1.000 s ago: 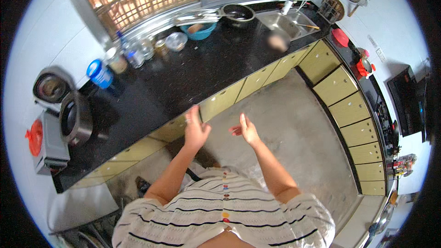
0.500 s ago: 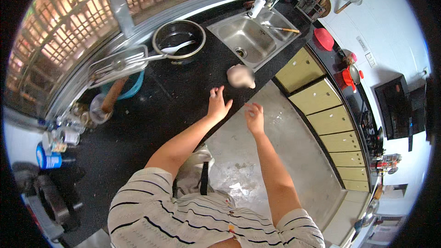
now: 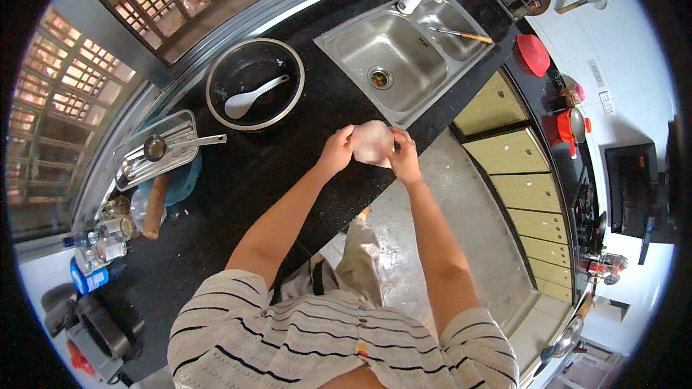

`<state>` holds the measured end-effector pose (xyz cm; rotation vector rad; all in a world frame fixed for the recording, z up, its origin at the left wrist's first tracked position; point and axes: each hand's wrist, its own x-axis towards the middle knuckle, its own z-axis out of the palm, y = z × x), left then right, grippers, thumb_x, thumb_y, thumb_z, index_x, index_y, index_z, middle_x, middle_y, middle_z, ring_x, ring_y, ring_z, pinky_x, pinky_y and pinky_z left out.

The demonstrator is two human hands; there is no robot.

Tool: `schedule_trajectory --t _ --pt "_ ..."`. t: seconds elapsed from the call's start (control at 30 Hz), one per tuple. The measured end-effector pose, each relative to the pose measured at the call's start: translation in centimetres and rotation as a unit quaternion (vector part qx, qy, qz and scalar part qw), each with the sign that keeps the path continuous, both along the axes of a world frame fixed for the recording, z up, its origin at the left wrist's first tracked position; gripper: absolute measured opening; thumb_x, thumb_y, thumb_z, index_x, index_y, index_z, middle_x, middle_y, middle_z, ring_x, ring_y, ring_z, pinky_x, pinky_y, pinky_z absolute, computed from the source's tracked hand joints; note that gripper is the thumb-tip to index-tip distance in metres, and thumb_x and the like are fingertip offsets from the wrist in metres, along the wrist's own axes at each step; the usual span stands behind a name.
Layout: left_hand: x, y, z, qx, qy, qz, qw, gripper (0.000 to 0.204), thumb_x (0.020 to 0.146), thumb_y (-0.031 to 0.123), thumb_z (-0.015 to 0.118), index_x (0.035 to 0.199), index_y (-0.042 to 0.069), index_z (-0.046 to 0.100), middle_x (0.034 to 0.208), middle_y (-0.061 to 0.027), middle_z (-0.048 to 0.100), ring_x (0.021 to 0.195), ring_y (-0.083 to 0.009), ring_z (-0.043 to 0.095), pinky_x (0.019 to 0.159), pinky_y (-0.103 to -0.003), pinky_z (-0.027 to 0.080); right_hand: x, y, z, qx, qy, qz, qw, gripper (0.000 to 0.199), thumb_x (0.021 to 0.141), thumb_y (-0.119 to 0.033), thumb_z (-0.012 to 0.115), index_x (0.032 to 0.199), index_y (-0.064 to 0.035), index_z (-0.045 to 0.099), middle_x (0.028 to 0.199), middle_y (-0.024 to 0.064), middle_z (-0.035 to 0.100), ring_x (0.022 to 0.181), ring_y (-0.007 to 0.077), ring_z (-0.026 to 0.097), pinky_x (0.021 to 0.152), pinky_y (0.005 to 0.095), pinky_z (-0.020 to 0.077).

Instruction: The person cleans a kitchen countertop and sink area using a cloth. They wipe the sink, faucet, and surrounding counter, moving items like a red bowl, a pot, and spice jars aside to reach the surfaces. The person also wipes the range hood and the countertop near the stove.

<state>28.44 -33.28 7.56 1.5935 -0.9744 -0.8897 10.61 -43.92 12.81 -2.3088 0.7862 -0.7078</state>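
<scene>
Between my two hands is a pale pinkish-white lump, soft-looking and blurred, so its kind cannot be made out. It is over the black countertop, near the front edge and just in front of the sink. My left hand is closed on the lump's left side, thumb and fingers pinching its edge. On its right side, my right hand grips it with bent fingers. Whether the lump still touches the counter is hard to tell.
Left of the sink stands a round black basin with a white rice paddle inside. Farther left are a utensil tray with a ladle and a wooden rolling pin. A wooden-handled tool lies across the sink's small bowl.
Both hands, open and apart from the lump earlier, have moved forward and taken hold of its two sides. The view has shifted, bringing the basin and sink closer.
</scene>
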Motion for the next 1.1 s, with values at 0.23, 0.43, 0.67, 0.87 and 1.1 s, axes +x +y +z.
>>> schedule_trajectory --t 0.23,0.43,0.67,0.87,1.1 --pt "-2.0 -1.4 9.6 0.026 0.019 0.047 0.998 0.034 0.102 0.028 0.046 0.121 0.003 0.058 0.111 -0.0159 0.065 0.103 -0.0271 0.062 0.093 -0.036 0.046 1.3 -3.0 10.0 0.533 -0.295 -0.078 0.789 0.022 0.099 -0.033 0.05 0.106 -0.0128 0.05 0.087 -0.0015 0.051 0.078 0.0109 0.049 0.072 0.0311 0.0482" --pt "-1.7 -4.1 12.2 0.165 -0.028 0.097 0.981 0.064 0.095 0.063 0.037 0.136 0.016 0.052 0.143 -0.0166 0.044 0.131 -0.0413 0.039 0.097 -0.059 0.041 3.3 -6.3 17.8 0.307 -0.225 0.089 0.92 0.021 0.1 -0.027 0.049 0.108 -0.0069 0.051 0.086 0.0033 0.055 0.081 0.0136 0.053 0.071 0.0304 0.047" --pt "-1.6 -7.4 13.6 -0.001 0.55 -0.078 0.831 0.067 0.098 0.058 0.032 0.14 0.006 0.043 0.141 -0.0158 0.047 0.124 -0.0326 0.051 0.101 -0.055 0.043 2.0 -4.3 17.6 0.246 -0.169 0.328 0.896 0.005 0.098 -0.009 0.048 0.1 -0.0039 0.05 0.083 0.0064 0.054 0.079 0.0145 0.053 0.075 0.0282 0.0455" --pt "-4.0 -12.2 13.8 0.021 0.613 0.073 0.787 0.03 0.096 0.025 0.059 0.117 0.003 0.062 0.11 -0.014 0.067 0.1 -0.0241 0.066 0.089 -0.04 0.055 -2.1 -6.7 19.7 0.278 -0.043 0.349 0.894 0.007 0.095 -0.006 0.055 0.101 -0.0045 0.052 0.083 0.0095 0.053 0.078 0.0209 0.053 0.072 0.0324 0.0442" --pt "-3.2 -17.1 12.4 0.116 0.648 0.108 0.745 0.043 0.092 0.038 0.064 0.125 0.01 0.059 0.123 -0.0067 0.063 0.109 -0.0232 0.063 0.091 -0.039 0.053 -1.6 -21.2 17.5 0.479 -0.192 0.18 0.837 0.017 0.098 -0.022 0.049 0.107 -0.0077 0.051 0.101 0.0017 0.055 0.1 0.0133 0.055 0.091 0.0351 0.0475"
